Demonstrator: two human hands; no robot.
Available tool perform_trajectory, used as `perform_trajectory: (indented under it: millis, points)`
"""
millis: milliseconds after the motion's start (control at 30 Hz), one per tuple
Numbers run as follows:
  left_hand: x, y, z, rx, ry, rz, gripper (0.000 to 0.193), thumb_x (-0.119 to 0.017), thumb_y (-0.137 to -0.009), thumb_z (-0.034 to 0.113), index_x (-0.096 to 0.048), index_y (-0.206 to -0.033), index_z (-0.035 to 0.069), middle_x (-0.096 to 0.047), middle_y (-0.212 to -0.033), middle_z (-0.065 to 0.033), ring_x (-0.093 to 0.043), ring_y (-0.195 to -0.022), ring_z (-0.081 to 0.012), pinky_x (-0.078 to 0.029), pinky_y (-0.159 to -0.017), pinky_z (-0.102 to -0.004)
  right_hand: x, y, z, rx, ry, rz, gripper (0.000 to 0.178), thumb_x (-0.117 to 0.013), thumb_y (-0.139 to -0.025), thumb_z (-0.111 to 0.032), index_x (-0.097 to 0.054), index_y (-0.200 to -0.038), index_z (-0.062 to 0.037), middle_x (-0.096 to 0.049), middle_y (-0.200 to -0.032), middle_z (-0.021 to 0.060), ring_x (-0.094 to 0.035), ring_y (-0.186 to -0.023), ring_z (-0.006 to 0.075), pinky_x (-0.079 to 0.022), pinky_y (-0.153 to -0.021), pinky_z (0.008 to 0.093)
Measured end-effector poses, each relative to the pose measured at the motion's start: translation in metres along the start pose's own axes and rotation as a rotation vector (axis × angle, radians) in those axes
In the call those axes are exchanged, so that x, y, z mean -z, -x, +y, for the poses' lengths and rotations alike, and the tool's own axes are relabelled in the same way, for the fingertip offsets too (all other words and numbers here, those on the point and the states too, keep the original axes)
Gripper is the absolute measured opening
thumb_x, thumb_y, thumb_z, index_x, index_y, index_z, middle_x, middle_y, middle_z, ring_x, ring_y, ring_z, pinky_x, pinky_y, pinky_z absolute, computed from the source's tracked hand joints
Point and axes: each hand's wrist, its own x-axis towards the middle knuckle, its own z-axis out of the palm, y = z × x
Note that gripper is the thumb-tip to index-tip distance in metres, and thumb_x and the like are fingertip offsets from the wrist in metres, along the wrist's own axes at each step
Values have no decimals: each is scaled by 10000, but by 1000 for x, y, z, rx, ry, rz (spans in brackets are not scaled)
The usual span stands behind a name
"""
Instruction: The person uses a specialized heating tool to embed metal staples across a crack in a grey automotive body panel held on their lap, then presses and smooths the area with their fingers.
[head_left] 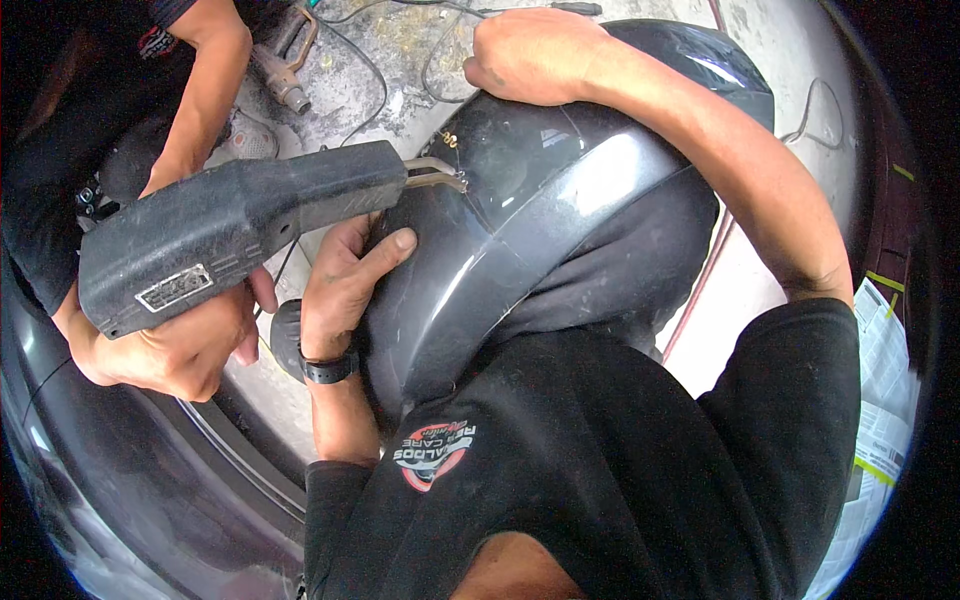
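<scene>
**While a bare left hand [345, 275] clasps a glossy panel [520, 190], a pronged tool [240, 230] leans in over it**

Curved like a shell, the dark grey panel lies across the seated person's lap, smooth and mirror-bright along its raised band, a thin line running down its face. The left hand holds the panel's left edge, thumb flat on the outer skin, the other fingers partly hidden behind it. On the far rim rests the right hand [540, 55], its fingers curled under; I can't tell whether they grip.

From the left, a co-worker's hand [185, 355] wraps underneath the tool, a blocky black body with a grainy matte skin. Two bent metal prongs [435, 175] reach to the thin line; whether they touch it I can't make out. Just left of their tips sits a wavy, gold-coloured wire piece [450, 140].

Beyond, a dark cable [375, 75] loops over rough, paint-stained concrete [350, 60]. At the right hang crinkled newspaper sheets [885, 390] with yellow-green tape [877, 472]; near left curves a shiny dark car body [100, 450].
</scene>
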Motion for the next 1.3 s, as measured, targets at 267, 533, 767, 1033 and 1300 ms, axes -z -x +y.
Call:
perform_trajectory:
  millis: [267, 533, 767, 1033, 1300]
  points:
    - [-9, 0, 4, -26, 11, 35, 401, -719, -933, 290, -626, -1168, -21, -649, -1039, -7, -571, -917, -86, -441, -853, -253, 0, 3, 0, 21, 3, 18, 390, -506, -923, -265, -735, -937, 51, -721, -1012, 247, -693, -989, 394, -530, -878, 475]
    - [-5, -1, 3, -18, 35, 8, 468, -725, -941, 261, -612, -1267, -55, -669, -1131, -35, -598, -984, -101, -469, -903, -267, -4, -3, 2, -31, 40, 3, 385, -507, -924, -262, -735, -932, 49, -721, -1008, 249, -694, -982, 391, -531, -870, 476]
    - [-4, 1, 2, 3, 25, 13, 487, -729, -936, 263, -600, -1279, -57, -669, -1135, -41, -601, -983, -101, -470, -903, -263, 0, 3, 1, 6, 0, 1, 380, -516, -918, -268, -737, -939, 41, -722, -1003, 246, -697, -969, 396, -538, -851, 477]
    - [-11, -1, 4, -69, -7, 48, 333, -709, -926, 324, -640, -1044, 20, -612, -901, 36, -523, -822, -58, -403, -767, -227, 0, -1, 2, 6, 6, -9, 389, -520, -920, -276, -735, -948, 47, -721, -1008, 249, -696, -976, 396, -537, -854, 479]
    - [-12, 1, 11, -26, -27, 58, 348, -704, -932, 305, -641, -1075, -6, -629, -961, 13, -541, -859, -76, -415, -801, -241, -9, -8, 3, -26, 15, 26, 388, -518, -925, -278, -735, -947, 44, -720, -1009, 244, -688, -993, 399, -528, -873, 480]
